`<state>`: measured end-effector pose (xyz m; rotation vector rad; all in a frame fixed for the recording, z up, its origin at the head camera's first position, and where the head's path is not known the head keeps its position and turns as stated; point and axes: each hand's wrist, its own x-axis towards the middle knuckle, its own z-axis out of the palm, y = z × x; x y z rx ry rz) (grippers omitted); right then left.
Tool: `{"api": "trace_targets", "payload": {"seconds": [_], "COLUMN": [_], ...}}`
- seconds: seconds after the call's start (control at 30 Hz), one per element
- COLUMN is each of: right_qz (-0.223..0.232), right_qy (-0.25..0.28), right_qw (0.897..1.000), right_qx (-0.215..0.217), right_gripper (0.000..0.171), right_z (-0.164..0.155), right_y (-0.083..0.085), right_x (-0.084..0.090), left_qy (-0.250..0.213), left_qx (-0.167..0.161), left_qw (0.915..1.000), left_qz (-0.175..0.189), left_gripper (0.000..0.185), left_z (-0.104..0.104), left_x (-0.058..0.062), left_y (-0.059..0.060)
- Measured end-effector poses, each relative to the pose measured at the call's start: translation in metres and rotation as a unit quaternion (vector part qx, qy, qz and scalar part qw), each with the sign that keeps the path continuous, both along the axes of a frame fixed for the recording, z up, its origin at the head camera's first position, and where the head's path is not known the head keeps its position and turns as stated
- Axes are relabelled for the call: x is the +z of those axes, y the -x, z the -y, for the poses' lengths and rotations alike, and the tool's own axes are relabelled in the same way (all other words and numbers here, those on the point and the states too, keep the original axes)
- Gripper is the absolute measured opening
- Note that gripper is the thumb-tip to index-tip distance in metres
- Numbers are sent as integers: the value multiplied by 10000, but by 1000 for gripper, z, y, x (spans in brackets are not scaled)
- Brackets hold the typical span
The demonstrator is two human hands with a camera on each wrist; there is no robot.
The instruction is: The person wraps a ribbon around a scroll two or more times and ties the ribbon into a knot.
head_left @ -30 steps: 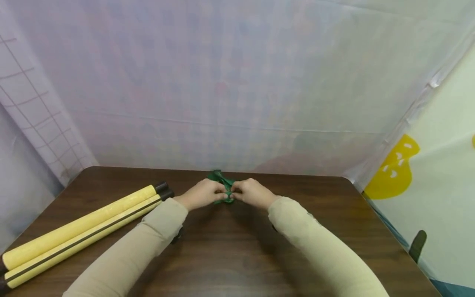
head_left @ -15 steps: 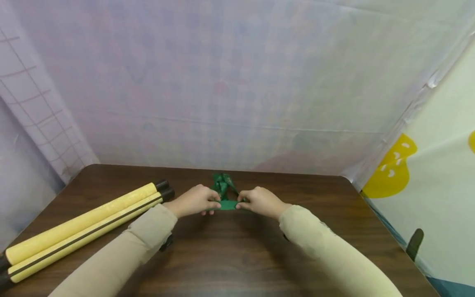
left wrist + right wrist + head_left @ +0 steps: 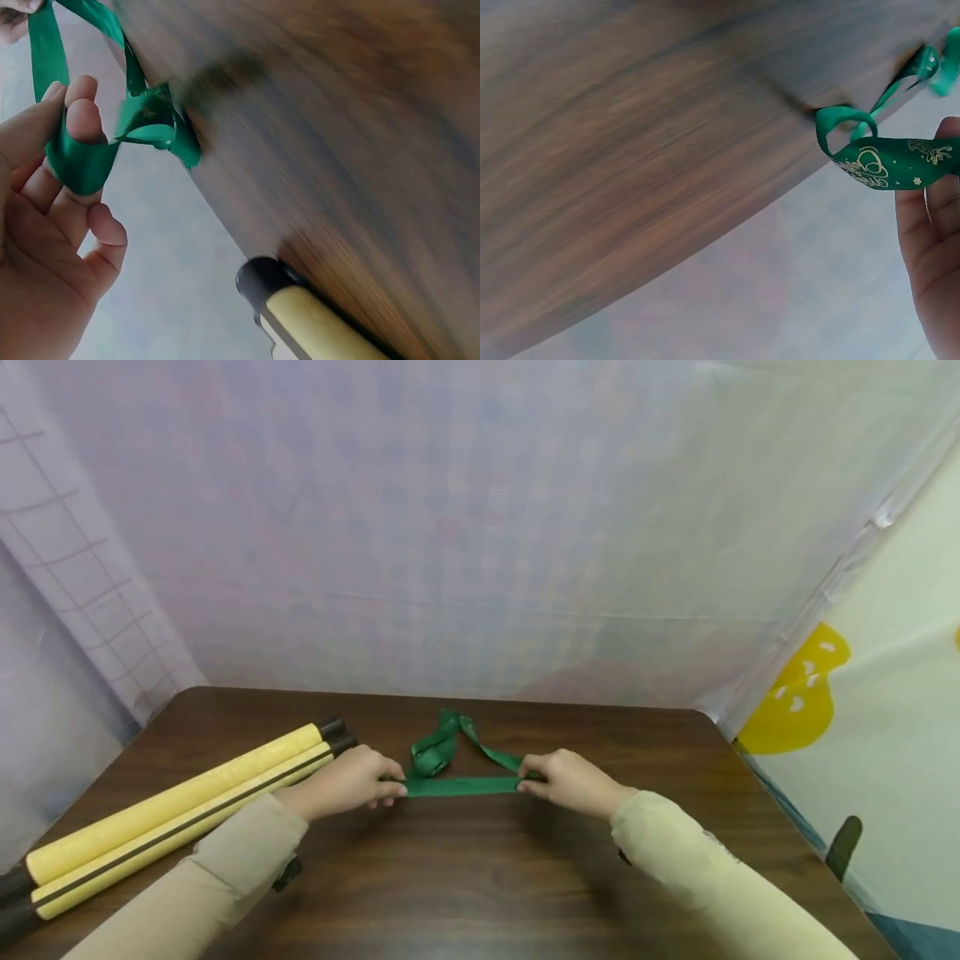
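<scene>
A green ribbon (image 3: 461,787) with gold lettering runs taut between both hands, low over the table. My left hand (image 3: 352,783) pinches it between thumb and fingers; in the left wrist view the ribbon (image 3: 84,166) loops past the fingertips. On the other side my right hand (image 3: 572,781) pinches the ribbon too, and its printed face (image 3: 900,163) shows in the right wrist view, where the fingertips are partly cut off. The rest of the ribbon lies in loose loops and twists (image 3: 438,745) behind the taut stretch.
Two yellow rolls (image 3: 187,789) with black ends lie side by side on the left of the brown wooden table (image 3: 465,877). A pale patterned cloth (image 3: 480,527) hangs behind the table's far edge.
Both hands have moved apart and a little nearer the body, drawing a bunched ribbon out into a longer straight stretch. The loops behind have loosened and spread.
</scene>
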<state>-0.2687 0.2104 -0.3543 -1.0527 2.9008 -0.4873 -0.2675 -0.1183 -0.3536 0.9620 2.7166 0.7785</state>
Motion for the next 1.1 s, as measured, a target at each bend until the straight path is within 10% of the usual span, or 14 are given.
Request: {"api": "trace_targets", "payload": {"seconds": [1.1], "right_qz": [599], "right_qy": [-47], "right_qw": [9964], "right_qx": [-598], "right_gripper": [24], "right_z": [-69], "right_y": [-55], "right_x": [1], "left_qy": [33], "left_qx": [232], "left_qw": [9997], "left_qz": [49], "left_gripper": [18], "left_z": [82], "left_x": [4], "left_y": [-56]}}
